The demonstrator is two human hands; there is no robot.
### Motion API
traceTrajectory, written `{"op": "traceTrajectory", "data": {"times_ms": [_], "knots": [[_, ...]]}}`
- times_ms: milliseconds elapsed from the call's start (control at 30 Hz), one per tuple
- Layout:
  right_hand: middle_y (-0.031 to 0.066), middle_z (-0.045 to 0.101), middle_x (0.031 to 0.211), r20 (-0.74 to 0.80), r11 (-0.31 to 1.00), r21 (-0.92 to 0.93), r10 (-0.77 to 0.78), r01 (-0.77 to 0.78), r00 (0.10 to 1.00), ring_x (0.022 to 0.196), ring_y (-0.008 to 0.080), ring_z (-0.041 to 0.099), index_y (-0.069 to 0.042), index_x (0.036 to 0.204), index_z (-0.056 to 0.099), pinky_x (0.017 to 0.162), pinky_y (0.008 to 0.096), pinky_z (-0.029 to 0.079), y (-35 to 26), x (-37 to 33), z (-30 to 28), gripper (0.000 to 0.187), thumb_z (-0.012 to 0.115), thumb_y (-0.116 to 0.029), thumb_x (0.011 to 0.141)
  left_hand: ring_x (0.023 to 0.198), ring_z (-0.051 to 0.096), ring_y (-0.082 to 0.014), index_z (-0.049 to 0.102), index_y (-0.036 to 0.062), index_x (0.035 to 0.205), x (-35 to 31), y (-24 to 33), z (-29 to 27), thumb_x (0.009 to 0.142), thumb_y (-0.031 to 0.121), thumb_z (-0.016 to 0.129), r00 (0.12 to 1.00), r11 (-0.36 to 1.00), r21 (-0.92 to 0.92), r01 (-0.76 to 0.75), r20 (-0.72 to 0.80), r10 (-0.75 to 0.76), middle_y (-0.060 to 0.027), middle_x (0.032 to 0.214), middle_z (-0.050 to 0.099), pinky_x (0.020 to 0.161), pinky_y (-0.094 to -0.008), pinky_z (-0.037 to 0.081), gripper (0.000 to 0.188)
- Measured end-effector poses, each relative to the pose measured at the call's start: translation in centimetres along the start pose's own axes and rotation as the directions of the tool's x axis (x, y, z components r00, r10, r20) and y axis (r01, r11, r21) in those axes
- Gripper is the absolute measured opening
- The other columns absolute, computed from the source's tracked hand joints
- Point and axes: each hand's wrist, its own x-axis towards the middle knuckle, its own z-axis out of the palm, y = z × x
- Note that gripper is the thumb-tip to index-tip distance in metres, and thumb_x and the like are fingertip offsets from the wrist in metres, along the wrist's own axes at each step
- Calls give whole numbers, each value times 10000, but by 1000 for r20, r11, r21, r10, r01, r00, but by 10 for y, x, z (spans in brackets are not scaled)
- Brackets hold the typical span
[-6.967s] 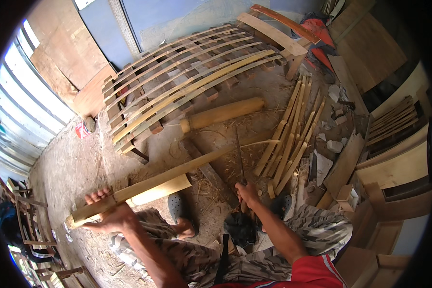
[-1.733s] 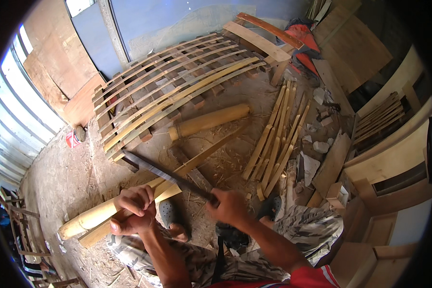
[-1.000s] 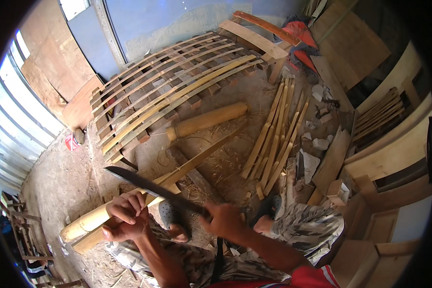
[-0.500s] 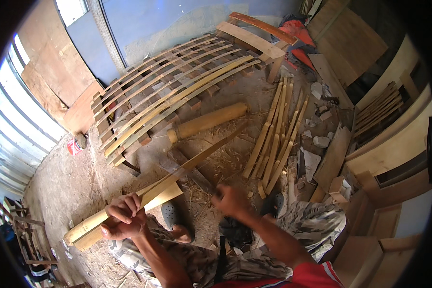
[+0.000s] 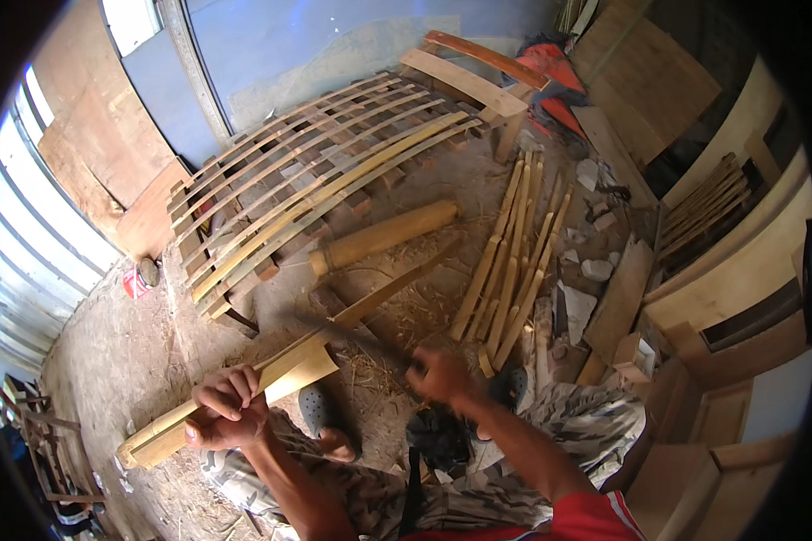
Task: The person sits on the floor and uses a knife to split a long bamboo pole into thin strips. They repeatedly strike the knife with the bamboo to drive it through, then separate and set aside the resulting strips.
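Observation:
My left hand [image 5: 230,410] is closed round a long bamboo strip [image 5: 383,293], which slants from the lower left up toward the middle of the floor. Below that strip lies a wider split bamboo piece [image 5: 305,368], its pale inner side showing near my left shoe. My right hand [image 5: 444,374] grips a long dark-bladed knife [image 5: 365,341]. Its blade, smeared by motion, points left and its far part crosses the bamboo strip. The knife's handle is mostly hidden in my fist.
A slatted frame [image 5: 325,171] stands ahead, with an uncut bamboo pole [image 5: 388,236] in front. Several split bamboo strips [image 5: 514,252] lie at the right, near stone rubble [image 5: 595,269]. Wooden furniture parts [image 5: 722,352] line the right side. A red can [image 5: 137,281] sits at the left.
The knife's blade has swung leftward over the bamboo strip, and my right hand has shifted slightly right. My left hand keeps its hold in nearly the same place.

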Motion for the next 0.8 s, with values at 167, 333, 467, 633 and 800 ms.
{"op": "traceTrajectory", "data": {"times_ms": [167,333,467,633,800], "knots": [[207,647,698,111,982,-60,185,-179,976,656,373,655,-24,911,690,630,487,523,37,31,-17,368,699,-357,754,433,289,-135,436,104,550,-2,-8,-2,876,589,486,998,999,41,11,-63,-8,-2,444,319,485,-305,248,587],[160,667,722,105,987,51,-159,154,982,720,356,669,-59,923,691,646,477,530,-38,-12,-12,321,699,-337,762,430,278,-138,410,114,548,-4,-3,-7,887,576,464,995,997,75,11,-97,-4,-3,429,308,489,-306,247,576],[195,674,791,-99,1000,-25,-8,6,995,724,349,673,-41,1046,683,644,462,534,31,11,21,385,684,-341,804,426,287,-135,420,122,543,-1,2,-9,879,579,479,997,999,51,12,-77,-8,-6,425,318,490,-301,257,570],[198,647,712,227,945,-57,325,-321,918,670,330,654,42,1012,671,636,464,532,53,36,0,444,660,-371,849,427,287,-141,408,122,535,-7,2,-19,874,564,502,985,999,43,19,-171,-12,-2,434,298,486,-302,264,565],[102,504,566,-27,924,55,-378,379,925,514,257,541,-51,860,656,508,479,449,26,13,16,294,655,-345,880,427,281,-130,408,123,539,-8,3,-22,871,589,508,987,997,67,26,-162,-15,-1,441,306,482,-294,262,581]]}}
